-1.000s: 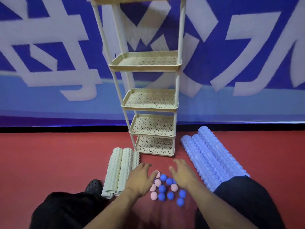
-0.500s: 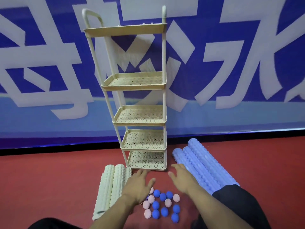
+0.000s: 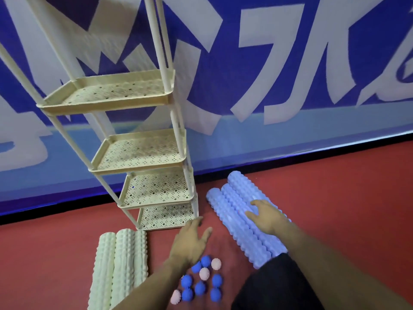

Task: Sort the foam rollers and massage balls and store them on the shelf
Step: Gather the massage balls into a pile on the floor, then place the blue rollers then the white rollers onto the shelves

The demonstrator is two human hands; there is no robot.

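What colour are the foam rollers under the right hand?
The ridged foam rollers under the right hand are light blue, as the head view shows.

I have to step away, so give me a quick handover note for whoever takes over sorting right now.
Hands: right hand open, resting on the blue foam rollers; left hand open above the massage balls, holding nothing.
Things: white foam rollers lie left of the shelf, blue ones right, blue and pink balls mixed in front.
Done: nothing is on the visible tiers yet.
Left: sort and shelve everything.
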